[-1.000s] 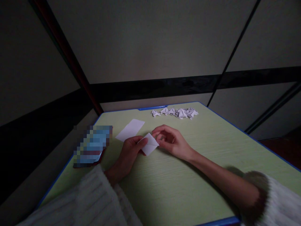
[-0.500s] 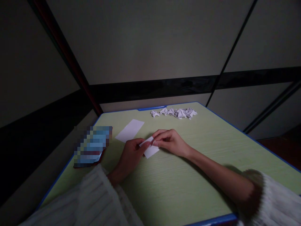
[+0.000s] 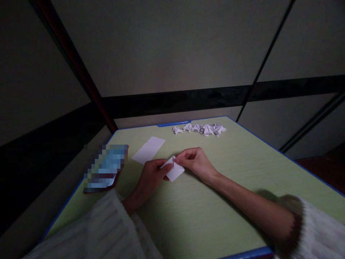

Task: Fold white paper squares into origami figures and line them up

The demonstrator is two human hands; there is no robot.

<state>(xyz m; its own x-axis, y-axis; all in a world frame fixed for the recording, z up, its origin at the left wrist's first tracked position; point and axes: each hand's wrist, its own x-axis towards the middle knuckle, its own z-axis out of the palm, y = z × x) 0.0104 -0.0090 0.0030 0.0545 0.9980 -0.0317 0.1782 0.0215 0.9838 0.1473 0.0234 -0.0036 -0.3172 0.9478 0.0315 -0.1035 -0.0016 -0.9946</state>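
Note:
Between my hands is a small piece of folded white paper [image 3: 174,174], diamond-shaped with creased flaps at its upper part. My left hand [image 3: 153,172] pinches its left side, thumb on top and fingers underneath. At the paper's upper right edge, my right hand [image 3: 196,160] grips a flap between thumb and fingers. A flat sheet of white paper [image 3: 149,148] lies on the table just beyond my left hand. Farther back sits a row of several folded white paper figures [image 3: 207,129], some bunched together on the right.
The pale green table [image 3: 242,169] has a blue edge. On its left side lies a phone-like flat object [image 3: 106,169], blurred by pixelation, with a dark red rim. Behind the table stands a grey panelled wall or cabinet [image 3: 172,54] with a black band.
The folded paper has turned slightly and shows more of its creased face. My right fingers have shifted a little toward its upper right edge.

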